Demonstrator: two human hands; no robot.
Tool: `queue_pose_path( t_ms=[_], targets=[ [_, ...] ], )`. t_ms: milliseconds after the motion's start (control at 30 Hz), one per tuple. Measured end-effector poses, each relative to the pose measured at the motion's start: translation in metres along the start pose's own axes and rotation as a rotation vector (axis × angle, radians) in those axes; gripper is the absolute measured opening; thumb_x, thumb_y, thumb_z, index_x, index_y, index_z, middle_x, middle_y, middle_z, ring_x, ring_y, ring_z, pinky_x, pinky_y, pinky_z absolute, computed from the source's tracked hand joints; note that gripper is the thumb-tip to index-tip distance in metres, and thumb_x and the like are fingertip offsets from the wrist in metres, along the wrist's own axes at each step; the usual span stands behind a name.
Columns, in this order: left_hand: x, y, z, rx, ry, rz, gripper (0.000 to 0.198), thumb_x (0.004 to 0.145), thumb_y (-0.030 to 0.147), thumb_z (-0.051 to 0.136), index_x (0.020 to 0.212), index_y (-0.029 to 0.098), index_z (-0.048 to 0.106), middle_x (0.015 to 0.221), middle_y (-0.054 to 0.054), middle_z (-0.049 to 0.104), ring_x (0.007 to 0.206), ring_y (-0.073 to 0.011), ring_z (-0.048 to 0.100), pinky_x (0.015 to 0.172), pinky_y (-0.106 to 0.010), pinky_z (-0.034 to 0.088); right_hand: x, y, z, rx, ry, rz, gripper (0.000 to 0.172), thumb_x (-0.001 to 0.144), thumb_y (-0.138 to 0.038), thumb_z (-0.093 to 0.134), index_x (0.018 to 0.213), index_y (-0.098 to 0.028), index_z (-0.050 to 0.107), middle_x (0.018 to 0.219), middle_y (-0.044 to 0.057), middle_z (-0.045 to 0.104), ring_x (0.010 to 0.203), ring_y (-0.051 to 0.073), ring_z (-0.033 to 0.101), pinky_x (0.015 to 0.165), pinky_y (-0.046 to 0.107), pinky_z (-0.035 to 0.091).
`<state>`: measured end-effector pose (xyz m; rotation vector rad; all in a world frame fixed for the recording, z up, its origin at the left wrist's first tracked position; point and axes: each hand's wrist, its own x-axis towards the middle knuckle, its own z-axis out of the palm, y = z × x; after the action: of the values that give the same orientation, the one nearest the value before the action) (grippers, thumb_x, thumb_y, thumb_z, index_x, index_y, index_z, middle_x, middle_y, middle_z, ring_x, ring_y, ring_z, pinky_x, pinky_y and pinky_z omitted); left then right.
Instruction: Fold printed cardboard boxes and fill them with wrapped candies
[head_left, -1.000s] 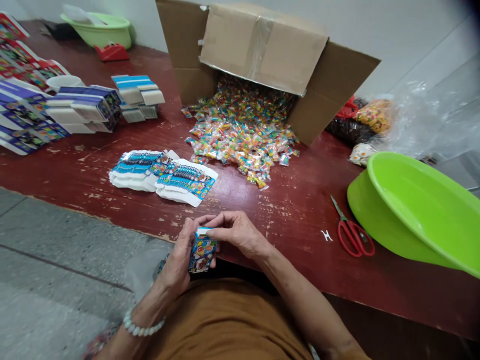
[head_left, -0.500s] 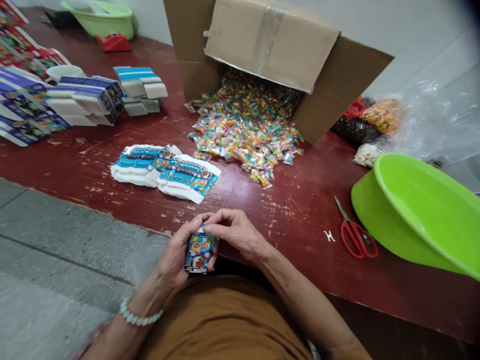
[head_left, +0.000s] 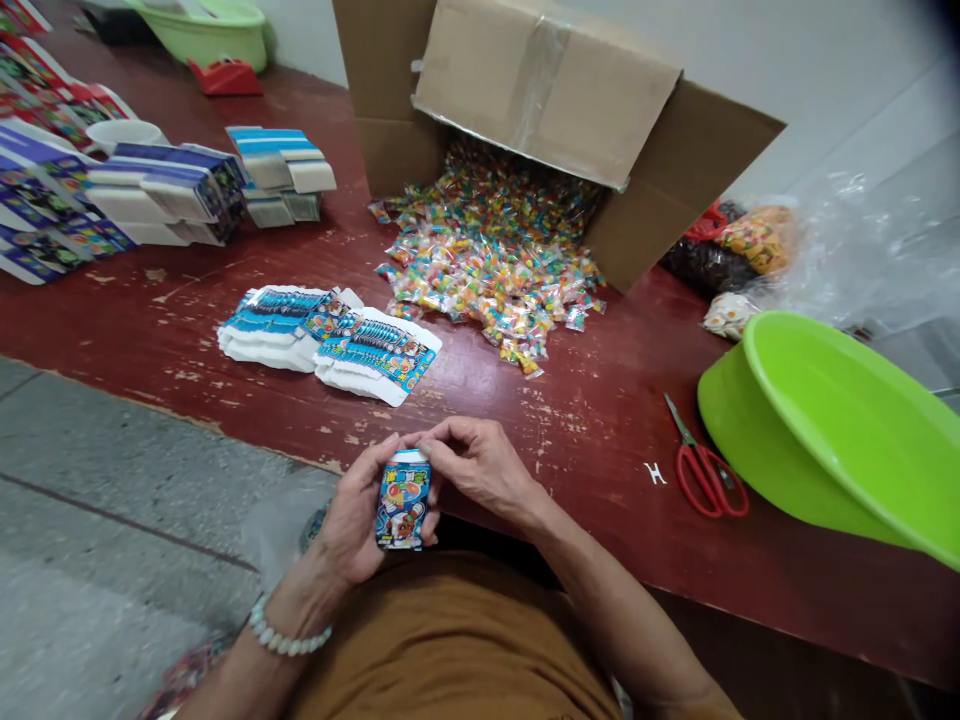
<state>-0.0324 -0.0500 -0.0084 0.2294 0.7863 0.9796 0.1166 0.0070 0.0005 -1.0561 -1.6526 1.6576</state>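
Note:
A small blue printed candy box (head_left: pixel 403 505) rests in my left hand (head_left: pixel 354 515), whose thumb and fingers wrap round its sides. At the box's top end, my right hand (head_left: pixel 480 465) pinches the white flap (head_left: pixel 407 457) with its thumb and bent fingers. Farther off on the table lie two fanned rows of flat blue cartons (head_left: pixel 375 355) of the same print. Behind them, a heap of small clear candy packets (head_left: pixel 487 260) spills from a cardboard box (head_left: pixel 547 90) lying on its side.
On the right are red-handled scissors (head_left: pixel 709 480), a white scrap (head_left: pixel 655 473) and a tilted green basin (head_left: pixel 825 440). Stacked purple cartons (head_left: pixel 172 190) and blue cartons (head_left: pixel 281 170) stand at the left. A red tape dispenser (head_left: pixel 225 78) sits farther back, by another green basin (head_left: pixel 202 35).
My right hand has shifted slightly right along the box's top, and more of the white flap shows. The left hand still holds the box. The view has tilted a little.

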Motion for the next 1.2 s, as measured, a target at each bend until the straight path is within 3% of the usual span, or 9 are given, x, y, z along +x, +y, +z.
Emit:
queue_pose_path(
  t_ms=[67, 133, 267, 400, 567, 667, 900, 1067, 1200],
  targets=[
    [0.0, 0.0, 0.0, -0.013, 0.026, -0.014, 0.028, 0.09, 0.045, 0.053, 0.09, 0.019, 0.059, 0.061, -0.006, 0.068, 0.043, -0.0245, 0.065, 0.043, -0.035, 0.055, 0.0, -0.004, 0.0, -0.214, 0.053, -0.16, 0.012, 0.088, -0.025, 0.062, 0.084, -0.018, 0.071, 0.083, 0.005, 0.073, 0.074, 0.016, 0.066, 0.072, 0.03, 0.052],
    [-0.001, 0.002, 0.001, -0.018, 0.046, -0.001, 0.027, 0.09, 0.044, 0.052, 0.093, 0.019, 0.059, 0.059, -0.006, 0.067, 0.042, -0.0246, 0.065, 0.042, -0.035, 0.054, -0.001, -0.007, 0.0, -0.225, 0.036, -0.207, 0.012, 0.087, -0.023, 0.062, 0.079, -0.019, 0.069, 0.085, 0.005, 0.072, 0.077, 0.016, 0.066, 0.075, 0.031, 0.052],
    [-0.005, 0.006, 0.004, 0.017, 0.008, 0.018, 0.028, 0.09, 0.043, 0.053, 0.104, 0.02, 0.06, 0.063, -0.006, 0.07, 0.042, -0.0236, 0.065, 0.042, -0.033, 0.054, -0.003, -0.006, -0.003, 0.131, -0.117, 0.019, 0.022, 0.088, -0.039, 0.064, 0.082, -0.018, 0.065, 0.077, 0.002, 0.072, 0.059, 0.014, 0.065, 0.06, 0.028, 0.053],
    [-0.005, 0.008, 0.005, 0.029, -0.04, -0.05, 0.032, 0.09, 0.05, 0.053, 0.098, 0.02, 0.06, 0.058, -0.006, 0.068, 0.04, -0.0214, 0.063, 0.041, -0.031, 0.053, -0.002, -0.001, -0.001, 0.153, -0.024, 0.035, 0.027, 0.081, -0.043, 0.073, 0.082, -0.017, 0.066, 0.09, 0.006, 0.075, 0.063, 0.013, 0.067, 0.06, 0.027, 0.054],
    [-0.001, 0.004, 0.004, 0.094, 0.13, 0.075, 0.03, 0.087, 0.044, 0.056, 0.105, 0.02, 0.058, 0.058, -0.006, 0.068, 0.041, -0.0219, 0.062, 0.04, -0.03, 0.051, -0.001, -0.003, 0.003, 0.37, -0.132, 0.153, 0.037, 0.078, -0.052, 0.075, 0.081, -0.019, 0.058, 0.064, -0.001, 0.068, 0.047, 0.014, 0.064, 0.047, 0.026, 0.052],
    [0.001, 0.001, 0.004, 0.137, 0.202, 0.143, 0.03, 0.082, 0.04, 0.062, 0.104, 0.019, 0.059, 0.058, -0.004, 0.068, 0.041, -0.0198, 0.06, 0.039, -0.027, 0.049, 0.001, -0.003, 0.003, 0.361, -0.153, 0.165, 0.039, 0.075, -0.053, 0.077, 0.083, -0.019, 0.06, 0.067, -0.001, 0.069, 0.048, 0.015, 0.065, 0.046, 0.027, 0.052],
    [0.003, 0.002, 0.008, 0.162, 0.13, 0.092, 0.044, 0.083, 0.059, 0.061, 0.098, 0.017, 0.06, 0.059, -0.005, 0.066, 0.04, -0.0173, 0.059, 0.038, -0.024, 0.048, 0.009, 0.006, 0.0, 0.153, -0.047, 0.095, 0.024, 0.078, -0.039, 0.075, 0.076, -0.017, 0.066, 0.086, 0.004, 0.074, 0.06, 0.014, 0.066, 0.057, 0.028, 0.053],
    [0.006, 0.003, 0.005, 0.145, 0.117, 0.043, 0.041, 0.085, 0.059, 0.059, 0.088, 0.018, 0.06, 0.053, -0.003, 0.063, 0.037, -0.0171, 0.058, 0.036, -0.025, 0.048, 0.007, 0.0, -0.008, -0.203, -0.068, -0.148, 0.008, 0.083, -0.02, 0.068, 0.075, -0.019, 0.068, 0.083, 0.002, 0.069, 0.08, 0.017, 0.066, 0.077, 0.032, 0.052],
    [0.009, 0.006, 0.003, 0.084, 0.157, 0.01, 0.031, 0.089, 0.048, 0.054, 0.089, 0.018, 0.061, 0.053, -0.003, 0.064, 0.036, -0.0202, 0.059, 0.034, -0.029, 0.049, 0.0, 0.007, -0.002, -0.013, -0.143, -0.163, 0.012, 0.09, -0.03, 0.063, 0.086, -0.02, 0.068, 0.103, 0.004, 0.067, 0.087, 0.017, 0.066, 0.076, 0.031, 0.055]
  ],
)
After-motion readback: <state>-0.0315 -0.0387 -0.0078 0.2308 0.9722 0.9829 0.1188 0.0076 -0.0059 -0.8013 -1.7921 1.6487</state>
